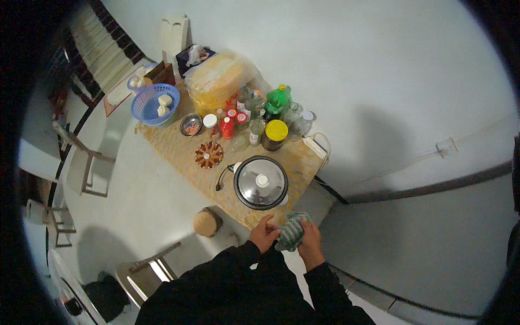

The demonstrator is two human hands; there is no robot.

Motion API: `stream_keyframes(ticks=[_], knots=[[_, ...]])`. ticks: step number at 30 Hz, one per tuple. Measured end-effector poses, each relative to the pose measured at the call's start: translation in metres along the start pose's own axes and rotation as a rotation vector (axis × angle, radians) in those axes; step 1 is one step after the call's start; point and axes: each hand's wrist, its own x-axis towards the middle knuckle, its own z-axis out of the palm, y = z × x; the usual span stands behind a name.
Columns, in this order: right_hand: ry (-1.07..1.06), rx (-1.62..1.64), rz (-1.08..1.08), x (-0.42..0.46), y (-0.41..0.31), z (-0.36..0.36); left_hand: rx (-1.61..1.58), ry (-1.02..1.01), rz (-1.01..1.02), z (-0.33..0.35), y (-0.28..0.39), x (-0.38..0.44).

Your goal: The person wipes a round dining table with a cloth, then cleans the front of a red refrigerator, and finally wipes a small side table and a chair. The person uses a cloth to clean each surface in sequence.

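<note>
A green and white striped cloth [293, 231] is bunched up just past the near end of the table. My right hand [311, 245] grips its right side, thumb on top. On the cloth's left side, the curled fingers of my left hand [264, 235] meet its edge; whether they pinch it cannot be made out. Beyond both hands stands a round electric pot [240, 191] with a dark rim, covered by a shiny lid [271, 194] with a white knob [263, 180]. Its black power cord [221, 178] lies to the left on the patterned tablecloth [195, 174].
Behind the pot are a yellow-lidded jar [276, 134], several bottles and a green plastic bottle [278, 99]. A power strip [315, 147] lies at the right edge. Farther left sit a round brown trivet [208, 154], metal bowl [191, 124] and blue basket [142, 101]. A stool [206, 223] stands beside the table.
</note>
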Motion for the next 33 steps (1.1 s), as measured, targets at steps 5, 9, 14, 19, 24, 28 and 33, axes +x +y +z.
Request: stream_keyframes(ticks=[5, 9, 14, 19, 24, 28, 33], knots=[[-0.057, -0.084, -0.004, 0.065, -0.023, 0.021, -0.031, 0.078, 0.033, 0.019, 0.003, 0.05], [-0.141, -0.23, -0.078, 0.118, -0.036, 0.024, 0.222, 0.289, 0.124, 0.026, 0.011, 0.084], [-0.191, -0.536, -0.09, 0.17, -0.009, 0.019, 0.681, 0.479, 0.308, 0.011, -0.008, 0.108], [-0.354, -0.956, -0.399, 0.189, 0.031, 0.031, 0.9, 0.488, 0.324, -0.017, -0.016, 0.137], [-0.437, -1.207, -0.692, 0.213, 0.045, 0.051, 0.996, 0.447, 0.3, -0.039, -0.035, 0.162], [-0.519, -1.383, -0.841, 0.24, 0.038, 0.07, 1.024, 0.403, 0.267, -0.045, -0.033, 0.162], [-0.731, -1.473, -0.843, 0.264, 0.024, 0.102, 0.944, 0.411, 0.255, -0.046, -0.038, 0.161]])
